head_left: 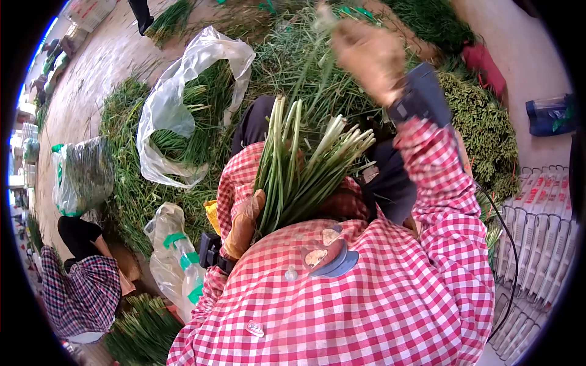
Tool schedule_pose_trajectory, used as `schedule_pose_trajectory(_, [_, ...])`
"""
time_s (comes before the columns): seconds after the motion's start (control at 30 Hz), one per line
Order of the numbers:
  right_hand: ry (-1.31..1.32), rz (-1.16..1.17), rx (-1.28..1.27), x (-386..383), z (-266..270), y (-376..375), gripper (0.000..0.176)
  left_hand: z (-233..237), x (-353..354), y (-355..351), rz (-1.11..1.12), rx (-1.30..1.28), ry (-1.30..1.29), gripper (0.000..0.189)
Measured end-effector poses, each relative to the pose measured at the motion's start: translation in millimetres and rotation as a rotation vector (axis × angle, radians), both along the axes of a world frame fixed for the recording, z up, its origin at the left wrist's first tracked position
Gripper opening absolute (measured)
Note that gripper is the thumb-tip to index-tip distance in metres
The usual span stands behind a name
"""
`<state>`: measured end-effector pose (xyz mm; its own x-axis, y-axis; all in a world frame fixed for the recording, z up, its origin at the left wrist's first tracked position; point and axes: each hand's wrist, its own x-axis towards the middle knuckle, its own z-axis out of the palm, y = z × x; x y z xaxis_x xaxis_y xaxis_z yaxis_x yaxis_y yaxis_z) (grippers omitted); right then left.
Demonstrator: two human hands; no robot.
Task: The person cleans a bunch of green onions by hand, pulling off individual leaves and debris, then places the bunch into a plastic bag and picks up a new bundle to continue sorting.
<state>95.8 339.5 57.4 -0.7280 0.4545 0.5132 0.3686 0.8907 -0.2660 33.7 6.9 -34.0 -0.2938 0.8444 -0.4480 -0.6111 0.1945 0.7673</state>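
Floor: pale ground [79,79] around you, much of it under a wide heap of loose greens [128,122].
Stalks: a bunch of green stalks [299,177] in front of your chest, pale cut ends fanned up and away from you.
Left hand: yours [244,224], closed around the lower left side of the bunch; thumb in view, other fingers mostly hidden.
Right hand: yours [368,56], out over the heap, well apart from the bunch. Motion-blurred; can't tell how far open it is or whether it has hold of anything.
Plastic: a clear bag [163,113] lies on the greens to your left, mouth wide; a plastic-wrapped bundle [85,175] sits farther left.
Right side: a pile of lighter, knobbly greens [482,128]; white crates [534,250] nearer you, black cable [516,268] in front of them.
Company: a person in a dark checked shirt [82,293], low on your left.
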Motion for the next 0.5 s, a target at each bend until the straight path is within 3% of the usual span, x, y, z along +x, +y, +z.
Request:
schedule_pose_trajectory(0.1, [0.595,0.935,-1.79,29,-21,101,0.012,-4,-2,0,0.002,-0.05,0.001,0.05])
schedule_pose_trajectory(0.13, [0.614,0.888,-1.699,33,-19,112,0.016,-4,-1,1,-0.001,-0.065,0.006,0.051])
schedule_pose_trajectory(0.17, [0.353,0.423,-0.97,33,-6,87,0.021,-5,0,3,-0.005,-0.084,0.024,0.051])
schedule_pose_trajectory(0.2, [0.087,-0.007,-0.433,41,9,56,0.026,-3,10,6,-0.015,-0.09,0.049,0.051])
schedule_pose_trajectory(0.23, [0.043,-0.017,-0.441,40,20,23,0.032,-2,13,6,-0.031,-0.101,0.07,0.051])
schedule_pose_trajectory(0.3, [-0.081,0.176,-0.433,31,35,-26,0.043,6,17,10,-0.081,-0.08,0.152,0.053])
schedule_pose_trajectory(0.33, [-0.167,0.31,-0.27,27,37,-39,0.044,14,17,11,-0.118,-0.076,0.194,0.053])
schedule_pose_trajectory(0.37, [-0.259,0.388,-0.185,21,25,-46,0.04,29,15,13,-0.199,-0.133,0.376,0.055])
schedule_pose_trajectory(0.4, [-0.417,0.432,-0.276,18,36,-61,0.031,28,16,13,-0.194,-0.13,0.407,0.055])
schedule_pose_trajectory(0.47, [-0.591,0.454,-0.249,14,24,-71,0.03,25,22,13,-0.164,-0.124,0.46,0.055])
schedule_pose_trajectory(0.5, [-0.531,0.456,-0.165,13,15,-76,0.022,27,23,13,-0.162,-0.113,0.421,0.055])
